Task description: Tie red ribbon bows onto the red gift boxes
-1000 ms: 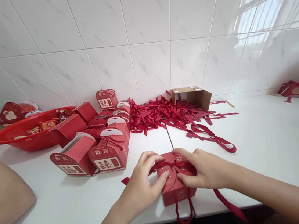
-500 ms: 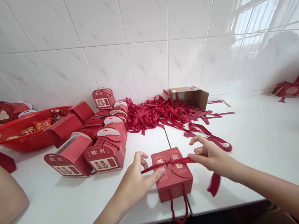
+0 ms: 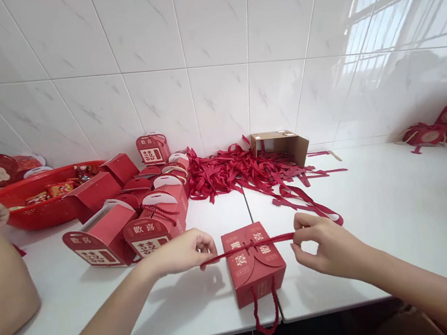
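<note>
A red box [image 3: 258, 268] with pale lettering stands near the front edge of the white table, its twisted cord handle hanging over that edge. A red ribbon [image 3: 277, 239] runs across the top of the box, through the slots in its flaps. Left of the box, my left hand [image 3: 193, 249] pinches one end of the ribbon. On the other side, my right hand [image 3: 315, 240] grips the ribbon between thumb and fingers. The ribbon is stretched taut between both hands, and neither hand touches the box.
Several red boxes [image 3: 103, 234] stand at the left, by a red basket [image 3: 34, 213] of wrapped sweets. A heap of red ribbons [image 3: 224, 170] lies near the wall beside an open cardboard box [image 3: 299, 148]. Another person's arm [image 3: 1, 271] is at the far left.
My left hand has come off the box and moved left with its ribbon end. My right hand has shifted slightly right. The ribbon's loose tail no longer shows below my right hand.
</note>
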The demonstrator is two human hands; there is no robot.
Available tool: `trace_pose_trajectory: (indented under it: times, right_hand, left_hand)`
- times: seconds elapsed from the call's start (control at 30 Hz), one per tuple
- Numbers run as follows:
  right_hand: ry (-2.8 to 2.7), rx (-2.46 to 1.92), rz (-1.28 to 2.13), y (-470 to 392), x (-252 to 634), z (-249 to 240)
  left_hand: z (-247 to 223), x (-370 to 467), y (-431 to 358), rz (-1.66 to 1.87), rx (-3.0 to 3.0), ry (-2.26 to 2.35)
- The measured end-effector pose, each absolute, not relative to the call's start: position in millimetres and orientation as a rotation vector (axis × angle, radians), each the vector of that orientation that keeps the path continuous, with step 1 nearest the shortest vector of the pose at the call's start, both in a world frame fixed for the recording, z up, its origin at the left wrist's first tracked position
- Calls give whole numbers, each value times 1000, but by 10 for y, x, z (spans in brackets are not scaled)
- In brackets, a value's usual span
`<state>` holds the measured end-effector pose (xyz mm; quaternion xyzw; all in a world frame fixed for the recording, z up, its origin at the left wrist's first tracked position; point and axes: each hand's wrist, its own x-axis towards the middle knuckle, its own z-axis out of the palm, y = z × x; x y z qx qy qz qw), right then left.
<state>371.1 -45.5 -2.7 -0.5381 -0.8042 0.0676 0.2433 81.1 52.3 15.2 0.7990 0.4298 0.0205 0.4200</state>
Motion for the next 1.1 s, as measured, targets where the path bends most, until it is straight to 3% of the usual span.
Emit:
trace_pose_trajectory:
  times: [0.1,0.23,0.6,1.1]
  right_hand:
    - [-2092,-1495,7,-365,3646,-102]
    - [-1890,-1240,-107,-291,3527,-65]
    - [-1712,-1106,440,-279,3055,93]
    - [-1692,-1379,869,-218,3029,153]
  left_hand:
    - [278,840,644,-146,1847,795]
    - [392,922,595,73,1802,700]
    - [177,1296,64,758,1897,887]
    - [-114,1358,-93,1004,2328,895]
